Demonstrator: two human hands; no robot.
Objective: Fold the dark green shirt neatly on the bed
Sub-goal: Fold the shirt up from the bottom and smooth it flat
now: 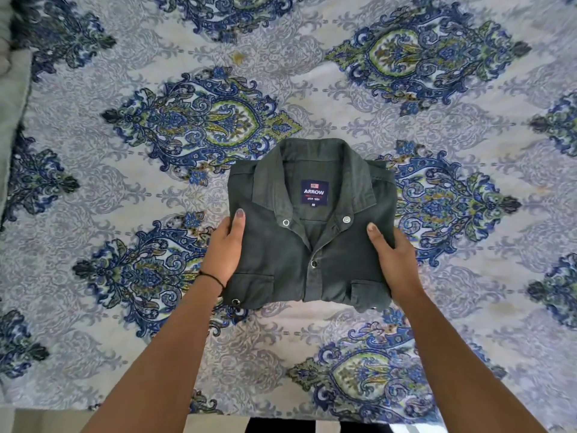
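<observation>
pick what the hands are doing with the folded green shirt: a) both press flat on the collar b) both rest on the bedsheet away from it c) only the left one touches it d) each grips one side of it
d: the left hand grips the left edge of the dark green shirt and the right hand grips its right edge.

Flat patterned bedspread (312,57) extends far, left and right of the folded dark green shirt (281,264), giving open passage there. The shirt's left and right edges are taken by the left hand (223,248) and right hand (395,260), which grip it, forearms crossing the near side; grey fabric (12,104) borders the far-left edge.
</observation>
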